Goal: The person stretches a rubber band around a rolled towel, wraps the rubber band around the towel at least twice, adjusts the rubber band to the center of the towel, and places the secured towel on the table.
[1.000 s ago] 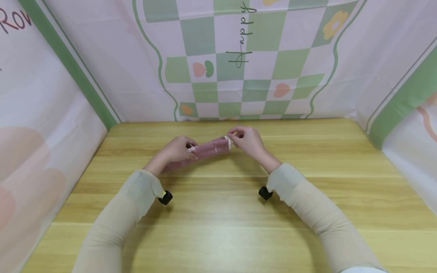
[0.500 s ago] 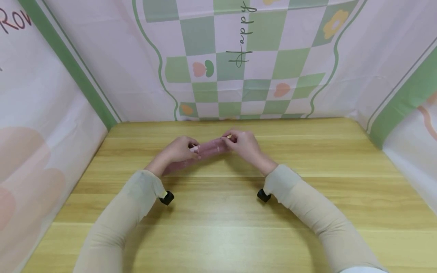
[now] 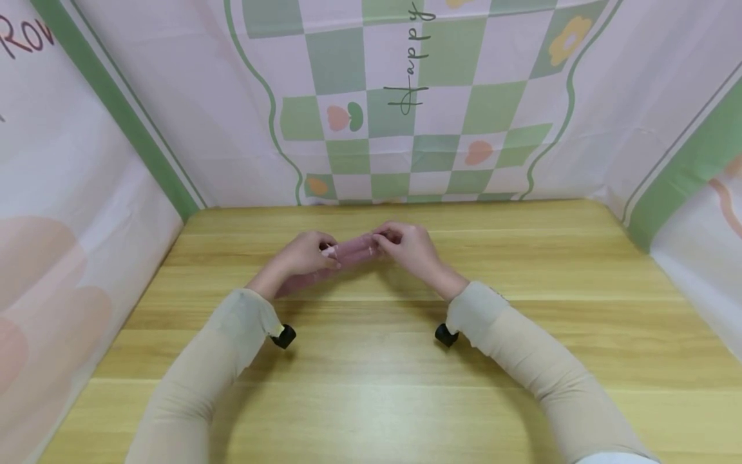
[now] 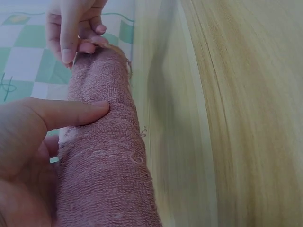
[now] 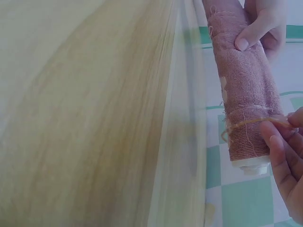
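A dusty-pink rolled towel (image 3: 353, 252) is held above the table, slanting up to the right. My left hand (image 3: 303, 254) grips it near the middle, the thumb (image 4: 80, 113) lying across the terry cloth and the other fingers behind. At its right end my right hand (image 3: 413, 250) pinches a thin tan band (image 5: 251, 121), which loops round the roll in the right wrist view. Beyond the band, a white layered end (image 5: 251, 165) sticks out of the towel. Loose threads hang along its side. My left hand and forearm hide the roll's left end in the head view.
The wooden table (image 3: 371, 386) spreads below both arms. A white and green checked cloth (image 3: 394, 135) hangs at the back edge, with more cloth on both sides. A small black device (image 3: 284, 336) sits at the left cuff, another (image 3: 446, 335) at the right.
My right hand has moved a little left along the roll, from its white tip onto the pink cloth, bringing the band over the end. My left hand has barely shifted.
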`<action>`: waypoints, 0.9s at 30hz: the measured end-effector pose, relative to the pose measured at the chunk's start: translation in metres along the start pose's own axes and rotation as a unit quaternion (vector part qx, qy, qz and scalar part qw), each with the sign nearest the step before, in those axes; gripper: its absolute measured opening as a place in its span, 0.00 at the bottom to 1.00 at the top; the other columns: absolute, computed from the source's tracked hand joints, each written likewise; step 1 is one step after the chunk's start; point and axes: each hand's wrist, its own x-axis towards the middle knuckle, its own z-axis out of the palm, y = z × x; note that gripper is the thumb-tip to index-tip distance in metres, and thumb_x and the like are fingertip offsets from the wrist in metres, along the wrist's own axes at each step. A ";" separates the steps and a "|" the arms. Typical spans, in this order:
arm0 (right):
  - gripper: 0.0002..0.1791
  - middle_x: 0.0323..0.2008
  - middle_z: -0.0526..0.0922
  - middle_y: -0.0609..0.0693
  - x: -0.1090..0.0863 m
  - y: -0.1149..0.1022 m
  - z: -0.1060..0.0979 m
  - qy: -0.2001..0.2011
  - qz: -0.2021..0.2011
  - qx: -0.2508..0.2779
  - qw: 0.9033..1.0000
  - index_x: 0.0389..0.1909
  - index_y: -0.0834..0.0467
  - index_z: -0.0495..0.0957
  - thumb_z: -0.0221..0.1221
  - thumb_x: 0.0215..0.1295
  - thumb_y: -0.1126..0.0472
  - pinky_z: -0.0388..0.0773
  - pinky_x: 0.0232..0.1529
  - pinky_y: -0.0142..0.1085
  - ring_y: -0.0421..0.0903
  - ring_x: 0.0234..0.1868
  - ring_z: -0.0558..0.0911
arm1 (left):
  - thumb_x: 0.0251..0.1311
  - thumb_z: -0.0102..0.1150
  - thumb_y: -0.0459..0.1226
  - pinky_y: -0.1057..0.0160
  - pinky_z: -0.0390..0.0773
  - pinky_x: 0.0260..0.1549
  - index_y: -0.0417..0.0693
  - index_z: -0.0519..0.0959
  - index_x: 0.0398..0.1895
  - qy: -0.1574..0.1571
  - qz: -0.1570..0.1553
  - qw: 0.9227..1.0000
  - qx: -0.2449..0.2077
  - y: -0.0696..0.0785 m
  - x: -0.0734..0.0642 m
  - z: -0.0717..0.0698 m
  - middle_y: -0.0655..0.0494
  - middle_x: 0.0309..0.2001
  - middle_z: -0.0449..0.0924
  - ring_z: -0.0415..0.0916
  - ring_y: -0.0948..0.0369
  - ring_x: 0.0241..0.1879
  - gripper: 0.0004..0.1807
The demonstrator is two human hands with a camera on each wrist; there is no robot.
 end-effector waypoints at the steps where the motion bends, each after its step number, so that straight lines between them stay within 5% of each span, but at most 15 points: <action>1: 0.06 0.34 0.89 0.53 0.000 0.000 0.000 0.002 -0.002 0.006 1.000 0.43 0.62 0.87 0.64 0.71 0.64 0.79 0.27 0.33 0.44 0.28 0.83 | 0.62 0.71 0.37 0.56 0.78 0.46 0.34 0.80 0.57 0.000 0.000 1.000 0.000 0.000 0.000 0.000 0.44 0.48 0.83 0.78 0.53 0.45 0.24; 8: 0.06 0.37 0.89 0.56 -0.002 0.001 0.001 -0.015 -0.014 0.056 0.998 0.43 0.64 0.87 0.66 0.69 0.67 0.81 0.33 0.33 0.47 0.32 0.85 | 0.62 0.63 0.36 0.50 0.76 0.55 0.35 0.77 0.56 0.007 0.000 1.000 0.004 -0.002 0.001 0.001 0.42 0.52 0.82 0.78 0.50 0.51 0.20; 14: 0.05 0.38 0.89 0.56 -0.004 0.002 0.001 -0.029 -0.025 0.086 0.996 0.42 0.65 0.87 0.66 0.68 0.68 0.83 0.37 0.34 0.50 0.35 0.86 | 0.62 0.59 0.36 0.51 0.75 0.49 0.38 0.74 0.60 0.009 0.003 1.000 -0.009 -0.003 0.001 0.001 0.42 0.47 0.81 0.75 0.49 0.46 0.23; 21: 0.07 0.38 0.88 0.62 -0.006 0.002 0.002 -0.039 -0.012 0.113 0.993 0.44 0.66 0.86 0.64 0.70 0.68 0.80 0.34 0.31 0.60 0.37 0.86 | 0.63 0.57 0.38 0.41 0.71 0.61 0.45 0.68 0.73 -0.007 -0.012 0.999 -0.048 0.001 -0.002 0.001 0.39 0.63 0.75 0.73 0.43 0.60 0.33; 27: 0.07 0.39 0.87 0.65 -0.006 0.001 0.003 -0.045 -0.001 0.133 0.990 0.45 0.67 0.85 0.63 0.71 0.68 0.79 0.34 0.29 0.64 0.38 0.85 | 0.66 0.54 0.39 0.43 0.72 0.61 0.44 0.66 0.74 -0.021 -0.012 0.996 -0.081 0.004 -0.003 0.001 0.42 0.61 0.76 0.74 0.46 0.59 0.32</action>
